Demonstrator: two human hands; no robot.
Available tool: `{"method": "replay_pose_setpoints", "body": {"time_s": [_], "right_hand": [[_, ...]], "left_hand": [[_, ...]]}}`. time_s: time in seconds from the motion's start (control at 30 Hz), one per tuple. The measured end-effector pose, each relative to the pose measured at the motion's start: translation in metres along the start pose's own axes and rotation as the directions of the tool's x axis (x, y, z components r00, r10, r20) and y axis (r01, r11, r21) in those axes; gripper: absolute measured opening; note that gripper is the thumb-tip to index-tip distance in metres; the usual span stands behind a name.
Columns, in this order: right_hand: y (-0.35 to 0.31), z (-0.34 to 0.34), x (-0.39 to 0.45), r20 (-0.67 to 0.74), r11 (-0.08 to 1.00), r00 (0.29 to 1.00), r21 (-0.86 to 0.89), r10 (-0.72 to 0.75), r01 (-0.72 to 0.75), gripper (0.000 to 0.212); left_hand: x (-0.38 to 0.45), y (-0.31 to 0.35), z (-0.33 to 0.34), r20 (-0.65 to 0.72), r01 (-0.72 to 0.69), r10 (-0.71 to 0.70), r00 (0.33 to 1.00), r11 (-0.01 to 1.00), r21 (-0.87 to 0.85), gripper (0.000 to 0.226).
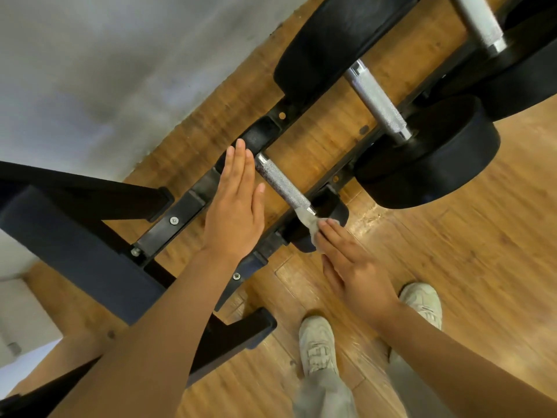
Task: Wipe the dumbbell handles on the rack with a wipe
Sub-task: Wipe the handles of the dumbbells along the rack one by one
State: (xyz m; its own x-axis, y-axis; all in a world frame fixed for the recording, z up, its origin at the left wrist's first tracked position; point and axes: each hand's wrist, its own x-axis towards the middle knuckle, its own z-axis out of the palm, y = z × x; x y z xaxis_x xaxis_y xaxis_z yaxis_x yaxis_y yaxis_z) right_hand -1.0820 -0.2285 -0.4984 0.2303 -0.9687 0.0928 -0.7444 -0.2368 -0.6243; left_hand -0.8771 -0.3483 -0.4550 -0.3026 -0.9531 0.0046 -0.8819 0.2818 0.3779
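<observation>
Your right hand (pixel 352 267) has its fingers laid nearly straight on a crumpled grey wipe (pixel 310 226), pressing it at the near end of the small dumbbell's knurled handle (pixel 283 184), which lies across the black rack rails (pixel 187 203) just beyond those fingertips. Your left hand (pixel 236 203) is flat, fingers straight and together, holding nothing, its thumb side just beside the handle.

At frame centre we see our left hand (pixel 233 206) flat, fingers straight, beside the knurled dumbbell handle (pixel 283 184) on the black rack (pixel 187 203). Lower right of it, our right hand (pixel 352 267) presses a wipe (pixel 310 227) against the handle's near end.
</observation>
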Motion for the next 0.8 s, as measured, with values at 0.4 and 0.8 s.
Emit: {"method": "replay_pose_setpoints", "body": {"time_s": [0.4, 0.8], "right_hand": [[0.0, 0.018, -0.005, 0.149, 0.954, 0.988, -0.299, 0.033, 0.014, 0.061], [-0.036, 0.043, -0.002, -0.024, 0.905, 0.957, -0.32, 0.289, -0.281, 0.066]], "left_hand": [[0.0, 0.0, 0.003, -0.005, 0.004, -0.005, 1.0, 1.0, -0.018, 0.059], [0.001, -0.011, 0.006, 0.006, -0.079, 0.079, 0.997, 0.997, 0.01, 0.061]]}}
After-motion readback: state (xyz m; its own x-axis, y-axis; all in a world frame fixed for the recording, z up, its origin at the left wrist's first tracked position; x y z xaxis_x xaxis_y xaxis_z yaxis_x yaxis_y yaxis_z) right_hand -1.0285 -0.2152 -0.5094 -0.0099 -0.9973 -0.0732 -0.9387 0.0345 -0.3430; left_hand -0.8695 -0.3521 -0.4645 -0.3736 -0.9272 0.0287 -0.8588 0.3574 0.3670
